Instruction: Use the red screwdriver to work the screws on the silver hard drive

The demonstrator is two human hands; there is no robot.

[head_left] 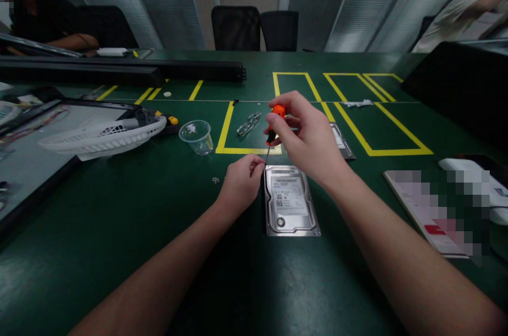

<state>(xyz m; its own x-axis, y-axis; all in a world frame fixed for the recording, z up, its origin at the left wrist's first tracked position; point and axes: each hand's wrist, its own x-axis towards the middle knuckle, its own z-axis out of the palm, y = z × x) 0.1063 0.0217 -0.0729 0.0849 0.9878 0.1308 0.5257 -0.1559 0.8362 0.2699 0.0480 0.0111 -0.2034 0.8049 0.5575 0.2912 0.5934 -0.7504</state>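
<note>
One hard drive [291, 209]: lies flat on the green table [238, 283], label side up, its top plate in place.
Right hand [307, 132]: thumb and fingers grip an orange-and-black screwdriver [279, 110], its shaft angled down to the drive's far left corner.
Left hand [244, 180]: fingers closed together at that corner, beside the screwdriver's tip; whether they pinch a screw cannot be told.
Loose bits [215, 180]: apparently screws, clustered left of the drive.
Clear cup [196, 137]: stands beyond the drive, to its left.
Similar metal unit [343, 141]: beyond the drive, to its right, partly hidden.
Far left corner: work seemingly underway, unfinished; screw direction unclear.
Remaining corners: too small to judge whether done.
</note>
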